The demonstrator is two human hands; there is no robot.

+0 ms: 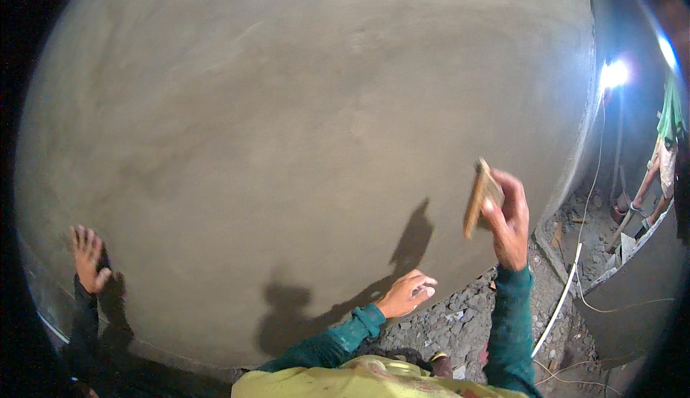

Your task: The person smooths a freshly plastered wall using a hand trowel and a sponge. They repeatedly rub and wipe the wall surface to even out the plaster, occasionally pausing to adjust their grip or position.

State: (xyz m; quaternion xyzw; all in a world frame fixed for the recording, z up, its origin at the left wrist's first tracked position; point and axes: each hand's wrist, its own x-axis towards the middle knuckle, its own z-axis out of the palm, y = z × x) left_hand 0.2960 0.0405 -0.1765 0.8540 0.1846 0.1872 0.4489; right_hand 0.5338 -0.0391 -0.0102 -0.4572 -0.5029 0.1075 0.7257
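A broad grey plastered wall [345, 132] fills most of the view. My right hand [512, 214], in a green sleeve, grips a flat tan block [480, 197] between thumb and fingers. The block is tilted on edge in front of the wall; whether it is wood or sponge I cannot tell, nor whether it touches the plaster. Lower down and nearer the middle is my left hand [407, 294], holding nothing, its fingers loosely apart. It is close to the wall's lower part, and contact is unclear.
Another person's hand [88, 258] lies spread on the wall at far left. Rubble [467, 319] covers the ground below. On the right are a bright lamp [614, 74], a white pipe [559, 301], loose cables and another person's legs [647, 189].
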